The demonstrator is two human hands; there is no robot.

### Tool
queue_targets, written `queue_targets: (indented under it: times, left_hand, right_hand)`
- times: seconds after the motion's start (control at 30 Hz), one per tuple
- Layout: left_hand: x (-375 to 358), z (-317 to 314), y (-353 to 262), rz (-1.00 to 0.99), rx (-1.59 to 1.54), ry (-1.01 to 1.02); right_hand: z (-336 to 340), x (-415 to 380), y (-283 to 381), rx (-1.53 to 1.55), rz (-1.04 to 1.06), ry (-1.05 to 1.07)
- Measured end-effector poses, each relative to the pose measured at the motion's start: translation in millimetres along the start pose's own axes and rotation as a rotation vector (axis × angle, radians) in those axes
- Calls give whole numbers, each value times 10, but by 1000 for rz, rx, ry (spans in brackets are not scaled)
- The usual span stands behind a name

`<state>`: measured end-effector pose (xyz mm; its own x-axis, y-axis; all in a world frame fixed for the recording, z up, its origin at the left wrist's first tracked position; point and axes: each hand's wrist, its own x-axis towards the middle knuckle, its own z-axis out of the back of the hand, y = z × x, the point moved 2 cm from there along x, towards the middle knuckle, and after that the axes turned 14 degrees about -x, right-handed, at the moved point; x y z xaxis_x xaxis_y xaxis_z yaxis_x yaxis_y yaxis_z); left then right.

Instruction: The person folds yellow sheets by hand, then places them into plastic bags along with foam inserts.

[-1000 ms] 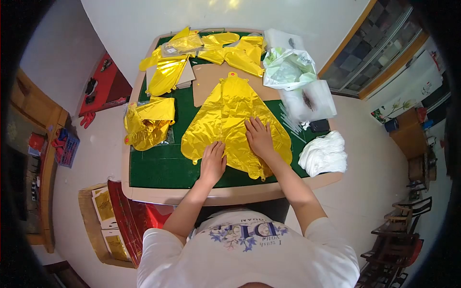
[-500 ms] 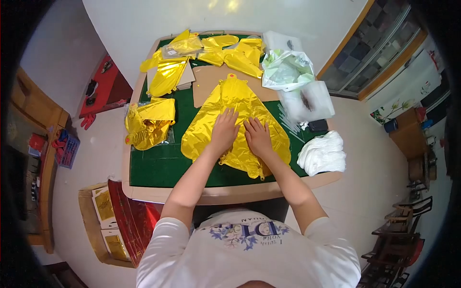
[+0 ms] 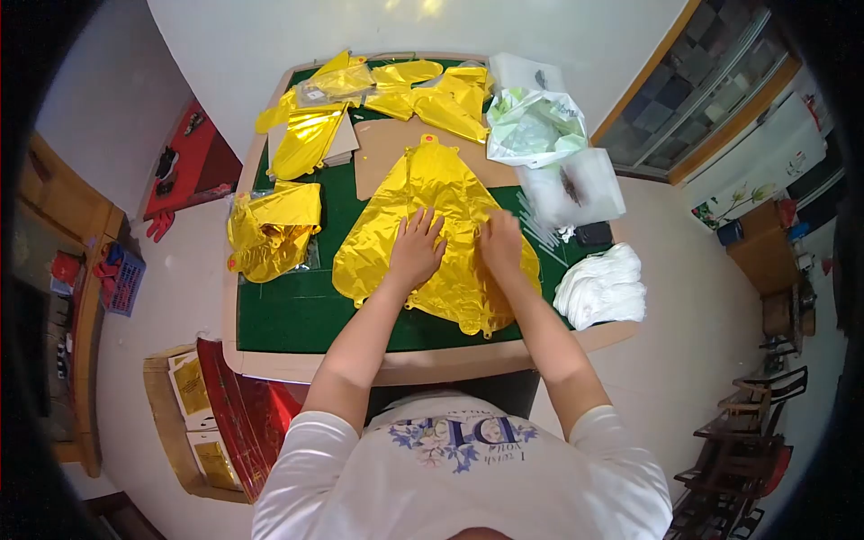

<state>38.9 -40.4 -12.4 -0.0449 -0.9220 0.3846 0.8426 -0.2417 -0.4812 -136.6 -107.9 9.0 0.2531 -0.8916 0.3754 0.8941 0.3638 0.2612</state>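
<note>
A large gold foil balloon (image 3: 441,189), uninflated and creased, lies spread on the green table top. My left hand (image 3: 417,249) rests on its middle with the fingers stretched out and slightly spread. Over the balloon's right half is my right hand (image 3: 500,245), its fingers smeared by motion. A small orange-red mark (image 3: 428,139) shows at the top tip of the foil. The balloon's upper part overlaps a flat piece of cardboard (image 3: 378,162).
More folded gold foil (image 3: 274,225) lies at the left, with further gold pieces (image 3: 450,103) along the back. At the right are a plastic bag (image 3: 537,130), a translucent white packet (image 3: 576,189), clear thin sticks (image 3: 543,236), a black object (image 3: 594,235) and a white bundle (image 3: 601,288).
My right hand has shifted to the right and slightly up over the foil, from lying flat to blurred. The left hand stays spread on the balloon. The view has shifted slightly.
</note>
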Motion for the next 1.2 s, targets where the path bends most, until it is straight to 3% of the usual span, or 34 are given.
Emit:
queue_targets:
  times: [0.13,0.2,0.33,0.4,0.5,0.63,0.73,0.8,0.83,0.9,0.93,1.03,1.07,1.1,1.17,1.2]
  left_hand:
    - [6,32,-31,-9,26,21]
    - [5,18,-18,0,2,4]
    - [14,-10,7,53,29,86]
    - [11,4,-4,64,13,104]
    - [5,11,-7,70,15,110]
    - [-2,-3,5,6,-11,-9]
    - [-2,-14,7,7,-8,-5]
    - [-3,-10,5,20,-18,2]
    - [0,-7,3,20,-19,0]
    - [-1,-8,6,28,-14,17]
    - [-3,-1,8,27,-13,15]
    - [3,11,-5,67,-14,83]
    - [10,24,-15,71,2,94]
    - [9,25,-17,76,17,105]
    - [13,28,-19,78,14,108]
    - [16,27,-18,80,11,111]
  right_hand:
    - [-52,297,-235,-222,-78,45]
    - [-133,394,-316,-188,-204,236]
    - [-193,448,-383,-124,-194,252]
    - [-151,430,-371,-62,-193,68]
    - [-125,442,-362,-84,-237,236]
    - [-65,480,-309,-68,-226,221]
    - [-21,522,-280,65,-254,283]
    - [-124,511,-299,1010,-638,515]
    - [-195,470,-303,1009,-637,514]
    - [-248,339,-281,303,-42,-135]
    - [-241,242,-264,186,74,-190]
    - [-409,90,-243,-35,143,-201]
    - [-7,33,48,123,113,-105]
    - [-106,2,-8,123,113,-104]
    - [-315,-31,-70,-114,135,136]
    - [-324,-48,-66,-114,135,136]
